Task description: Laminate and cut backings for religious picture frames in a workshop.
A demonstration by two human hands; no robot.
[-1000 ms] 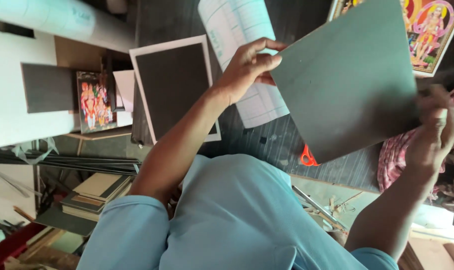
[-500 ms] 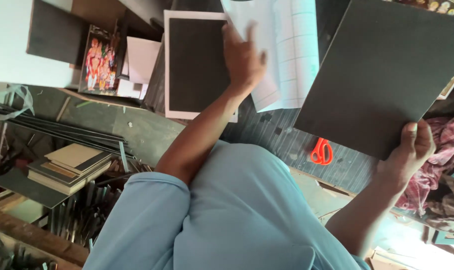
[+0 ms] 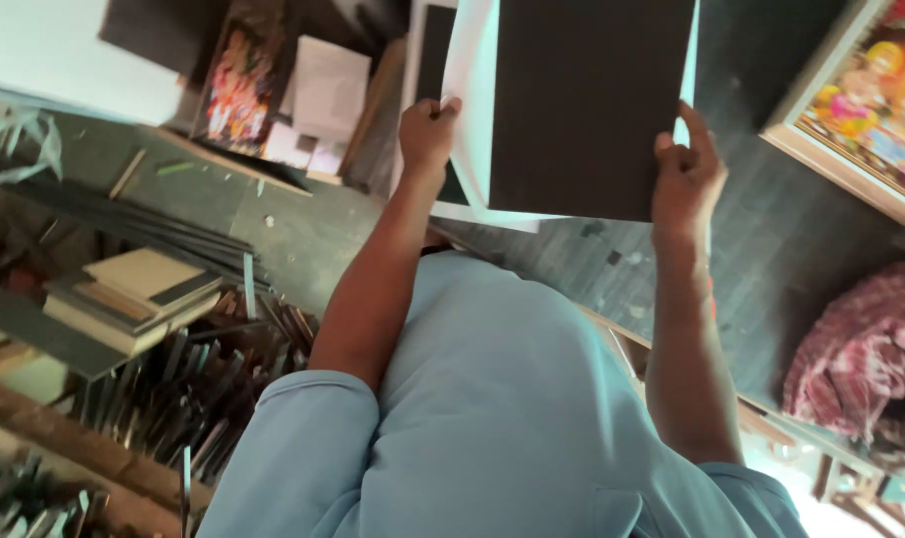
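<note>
A dark grey rectangular board (image 3: pixel 587 100) is held up in front of me over a white sheet (image 3: pixel 467 90) whose edge shows along its left side. My left hand (image 3: pixel 427 130) grips the left edge of the sheet and board. My right hand (image 3: pixel 686 169) pinches the board's lower right corner. Both arms reach out from my light blue shirt. Behind the sheet, a white-bordered dark panel (image 3: pixel 427 60) lies on the dark work table (image 3: pixel 771 259), mostly hidden.
A framed colourful picture (image 3: pixel 861 110) lies at the upper right, and a smaller colourful print (image 3: pixel 238 85) and a white card (image 3: pixel 328 90) at the upper left. A stack of boards (image 3: pixel 138 294) and dark frame strips (image 3: pixel 183 389) sit lower left. A red patterned cloth (image 3: pixel 861 349) is at right.
My right hand has brought the dark board from the right to the middle, over the white sheet. My left hand has moved from lying on the sheet to gripping its edge.
</note>
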